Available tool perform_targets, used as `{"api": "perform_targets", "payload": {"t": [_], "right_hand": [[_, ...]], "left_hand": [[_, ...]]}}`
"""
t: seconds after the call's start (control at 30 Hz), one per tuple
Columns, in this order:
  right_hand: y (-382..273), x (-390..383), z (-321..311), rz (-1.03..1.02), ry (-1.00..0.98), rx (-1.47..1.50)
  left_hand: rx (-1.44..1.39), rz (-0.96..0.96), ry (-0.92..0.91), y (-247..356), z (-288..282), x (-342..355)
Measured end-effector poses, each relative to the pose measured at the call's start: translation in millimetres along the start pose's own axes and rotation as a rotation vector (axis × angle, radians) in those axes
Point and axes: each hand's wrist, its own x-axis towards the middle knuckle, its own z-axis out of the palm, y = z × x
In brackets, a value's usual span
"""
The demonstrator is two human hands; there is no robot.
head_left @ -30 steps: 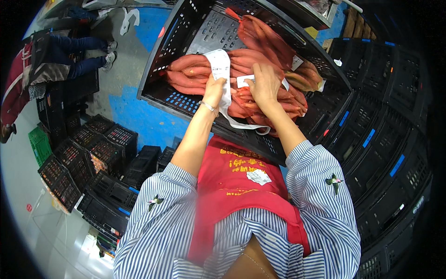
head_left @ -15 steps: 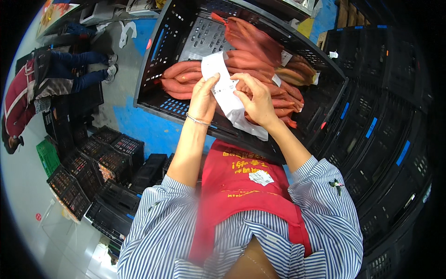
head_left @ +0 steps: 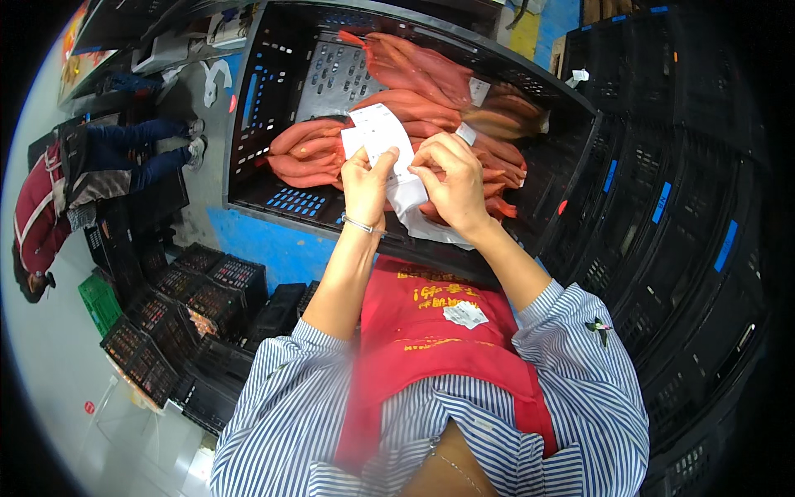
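Observation:
A white strip of paper labels [head_left: 379,128] hangs curled between my hands, its lower end trailing toward the crate's near wall. My left hand [head_left: 364,189] grips the strip, thumb on top. The fingertips of my right hand [head_left: 455,178] are pinched together at the strip's right edge; a small label corner may be between them. Below lie red mesh bags of long reddish roots [head_left: 302,153] that look like sweet potatoes. They rest in a large black plastic crate [head_left: 331,79]. Another red mesh bag [head_left: 418,70] lies farther back, with a white label [head_left: 478,91] beside it.
Tall stacks of black crates [head_left: 662,157] stand close on my right. Lower left are more black crates [head_left: 157,323] and a green crate [head_left: 100,303]. A person [head_left: 83,178] stands at the far left. The floor [head_left: 286,244] is partly blue.
My right fingers have closed into a pinch and come nearer my left hand. The label strip has bent more, its upper end shifting slightly left and down. The crate appears shifted left in view.

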Motion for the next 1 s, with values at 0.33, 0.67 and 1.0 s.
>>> {"api": "perform_targets", "payload": {"t": [0.33, 0.67, 1.0], "right_hand": [[130.9, 9.4, -78.0, 0.491, 0.251, 0.349], [192.0, 29.6, -53.6, 0.179, -0.275, -0.121], [180.2, 26.3, -45.5, 0.144, -0.297, -0.244]], "left_hand": [[-0.578, -0.144, -0.049, -19.4, -14.5, 33.3], [0.089, -0.056, -0.171, -31.7, 45.5, 54.0], [-0.016, -0.033, -0.153, -36.4, 29.8, 42.6]]}}
